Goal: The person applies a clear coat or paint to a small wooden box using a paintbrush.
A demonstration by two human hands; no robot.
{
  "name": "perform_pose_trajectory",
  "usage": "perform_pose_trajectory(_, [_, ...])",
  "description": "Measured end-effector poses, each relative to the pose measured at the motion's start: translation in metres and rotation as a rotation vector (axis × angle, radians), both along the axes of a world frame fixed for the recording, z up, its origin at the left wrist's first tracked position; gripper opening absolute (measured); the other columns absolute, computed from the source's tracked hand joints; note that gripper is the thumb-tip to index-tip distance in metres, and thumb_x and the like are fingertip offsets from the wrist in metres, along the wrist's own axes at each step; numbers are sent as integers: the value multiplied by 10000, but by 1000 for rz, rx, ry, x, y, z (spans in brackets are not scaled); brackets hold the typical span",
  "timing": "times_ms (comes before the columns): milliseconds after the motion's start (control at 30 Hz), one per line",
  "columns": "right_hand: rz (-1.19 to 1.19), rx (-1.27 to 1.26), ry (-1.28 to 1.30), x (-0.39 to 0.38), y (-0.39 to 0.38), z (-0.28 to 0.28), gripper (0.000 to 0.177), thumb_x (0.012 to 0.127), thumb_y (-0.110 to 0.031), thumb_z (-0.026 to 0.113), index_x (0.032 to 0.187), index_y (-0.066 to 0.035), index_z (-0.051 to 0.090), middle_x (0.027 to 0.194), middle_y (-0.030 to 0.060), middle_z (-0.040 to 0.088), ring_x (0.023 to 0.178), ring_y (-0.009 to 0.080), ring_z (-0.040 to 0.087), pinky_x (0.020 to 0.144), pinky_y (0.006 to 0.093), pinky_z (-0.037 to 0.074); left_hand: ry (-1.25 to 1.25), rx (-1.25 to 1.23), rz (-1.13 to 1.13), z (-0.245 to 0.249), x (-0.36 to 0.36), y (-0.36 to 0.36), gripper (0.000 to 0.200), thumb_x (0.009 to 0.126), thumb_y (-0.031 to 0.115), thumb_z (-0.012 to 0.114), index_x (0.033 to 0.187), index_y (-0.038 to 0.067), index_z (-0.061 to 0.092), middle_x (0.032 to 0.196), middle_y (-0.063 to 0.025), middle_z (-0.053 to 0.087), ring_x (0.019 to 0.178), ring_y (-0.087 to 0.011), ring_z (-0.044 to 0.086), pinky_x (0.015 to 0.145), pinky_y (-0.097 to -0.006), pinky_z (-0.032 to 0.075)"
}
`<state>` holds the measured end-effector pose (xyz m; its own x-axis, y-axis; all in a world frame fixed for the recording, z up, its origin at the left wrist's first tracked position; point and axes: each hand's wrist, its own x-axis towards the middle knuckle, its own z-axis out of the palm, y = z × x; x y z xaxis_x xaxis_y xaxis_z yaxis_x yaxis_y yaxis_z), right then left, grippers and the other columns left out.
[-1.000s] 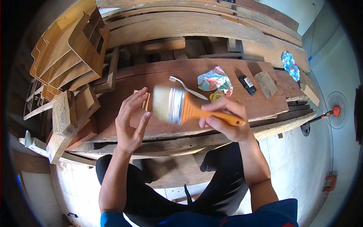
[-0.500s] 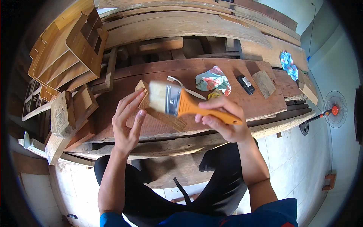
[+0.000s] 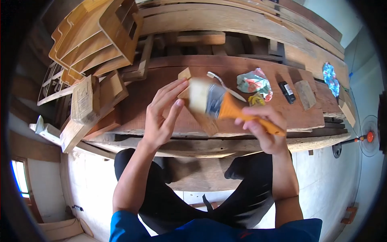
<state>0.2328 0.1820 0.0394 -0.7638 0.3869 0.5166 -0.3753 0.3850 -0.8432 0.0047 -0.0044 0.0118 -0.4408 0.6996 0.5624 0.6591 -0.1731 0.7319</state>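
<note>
My right hand (image 3: pixel 264 125) is closed around the orange handle of a wide paintbrush (image 3: pixel 229 105). Its pale bristles, blurred by motion, lie over the upper part of a wooden block (image 3: pixel 205 121). On the block's left side, my left hand (image 3: pixel 163 113) steadies it with fingers stretched along the edge and thumb apart. Brush and fingers hide part of the block, which lies slanted on the reddish wooden table (image 3: pixel 157 72). Just beyond the brush is a white toothbrush (image 3: pixel 225 84). A crumpled patterned cloth (image 3: pixel 254 82) and a small yellow item (image 3: pixel 256 99) lie to the right.
A black bottle (image 3: pixel 287 92) and a flat wood piece (image 3: pixel 305 94) lie at the right, near a blue crumpled cloth (image 3: pixel 331 78). A wooden tiered rack (image 3: pixel 100 54) and stacked blocks (image 3: pixel 85 101) stand left. Long planks (image 3: pixel 217 22) line the back; a fan (image 3: pixel 369 137) stands right.
The view has turned, so the scene sits farther right and slightly higher. The paintbrush tilts more, its handle end lower. My left hand stays against the block.
</note>
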Motion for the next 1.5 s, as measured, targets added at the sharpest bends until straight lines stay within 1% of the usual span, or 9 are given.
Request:
perform_pose_trajectory(33, [-130, -48, 54, -3, -6, 2, 145, 921, -62, 723, 1037, 23, 739, 853, 113, 776, 681, 147, 755, 627, 243, 556, 4, -19, -2, -1, -2, -1, 388, 1067, 155, 592, 1427, 29, 659, 1486, -191, 623, 1413, -341, 553, 1191, -433, 405])
perform_pose_trajectory(167, [240, 161, -119, 11, 19, 1, 128, 972, -28, 698, 1088, 22, 721, 878, 111, 768, 768, 156, 771, 643, 233, 564, 21, -48, -11, -4, -6, -2, 410, 1093, 188, 554, 1473, 55, 632, 1534, -175, 589, 1446, -305, 521, 1218, -430, 378])
perform_pose_trajectory(267, [-70, 138, 92, -7, -3, 2, 100, 974, -20, 688, 1063, 18, 714, 884, 113, 763, 765, 153, 768, 642, 234, 565, 4, -20, -1, -5, -4, 0, 391, 1078, 188, 586, 1438, 51, 655, 1494, -180, 619, 1429, -331, 540, 1202, -439, 400])
perform_pose_trajectory(400, [245, 134, -128, 9, 17, 3, 114, 997, 7, 661, 1101, 27, 704, 925, 138, 759, 804, 168, 764, 675, 245, 576, -6, -5, 4, -6, -6, 1, 383, 1080, 198, 589, 1424, 46, 662, 1475, -184, 633, 1423, -345, 546, 1197, -440, 406])
perform_pose_trajectory(967, [13, 181, 2, 3, 10, 3, 103, 1013, -24, 635, 1064, 12, 716, 919, 122, 762, 764, 163, 759, 657, 259, 583, -109, -65, -35, -13, -16, -2, 467, 1143, 276, 482, 1556, 65, 539, 1565, -138, 545, 1441, -237, 509, 1206, -395, 390])
perform_pose_trajectory(1067, [260, 215, -124, 12, 27, 7, 112, 1011, -12, 646, 1092, 22, 715, 963, 134, 763, 787, 176, 766, 689, 255, 597, -158, -5, -17, -12, -12, 1, 409, 1117, 203, 530, 1485, 41, 599, 1517, -150, 599, 1426, -275, 535, 1199, -404, 401])
perform_pose_trajectory(1267, [54, 214, 44, -1, 13, 1, 106, 1004, -17, 653, 1078, 23, 717, 931, 127, 762, 779, 157, 760, 661, 252, 590, -194, 33, -22, -12, -10, 2, 385, 1104, 161, 552, 1457, 24, 621, 1505, -159, 615, 1422, -291, 542, 1196, -403, 402])
perform_pose_trajectory(1400, [279, 123, -144, 9, 27, -3, 130, 1021, -56, 657, 1103, 23, 719, 934, 125, 765, 775, 162, 759, 661, 252, 584, -147, -41, -77, -15, -13, -1, 484, 1148, 268, 465, 1574, 41, 504, 1606, -140, 508, 1487, -232, 461, 1234, -386, 340])
perform_pose_trajectory(1500, [-7, 27, 33, -6, 19, -9, 161, 1042, -87, 638, 1140, 20, 709, 922, 113, 768, 794, 155, 758, 688, 245, 576, -261, 41, -71, -16, -9, 3, 418, 1124, 171, 515, 1513, 29, 568, 1563, -157, 561, 1470, -269, 491, 1221, -393, 363])
